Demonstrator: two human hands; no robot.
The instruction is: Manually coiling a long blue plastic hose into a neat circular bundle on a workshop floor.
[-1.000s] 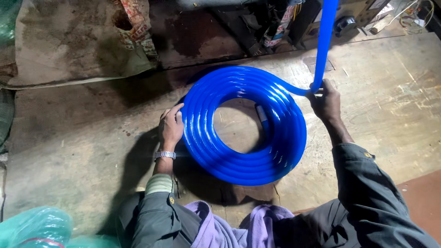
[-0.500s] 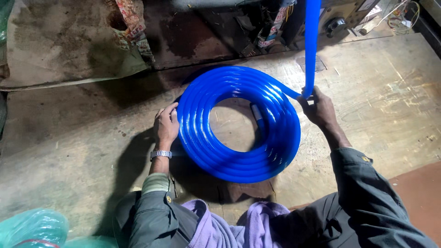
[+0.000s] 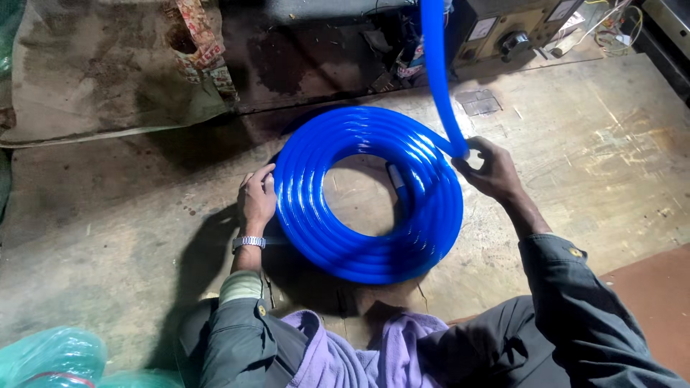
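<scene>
A person seated at a worn wooden board (image 3: 589, 144) works a coil of glossy blue hose (image 3: 370, 194), which lies flat on the board directly in front of them, its rings stacked into a thick round loop. The left hand (image 3: 256, 197) rests against the coil's outer left edge, fingers held together and curved onto the tubing, pressing rather than gripping; a metal wristwatch (image 3: 249, 243) sits just below it. The right hand (image 3: 492, 169) is at the coil's upper right edge, fingers closed around the free length of hose (image 3: 435, 72) where it leaves the loop. From that grip the free length rises steeply and runs out of the top of the view. Inside the ring, a pale hose end (image 3: 396, 177) lies against the inner turns, though from here it is hard to say whether it carries a fitting. Beyond the board stand a stained sack (image 3: 108, 65) on the left and a dark box with a knob and loose wires (image 3: 503, 32) on the right. Green plastic wrap (image 3: 50, 359) bunches by the person's left knee.
</scene>
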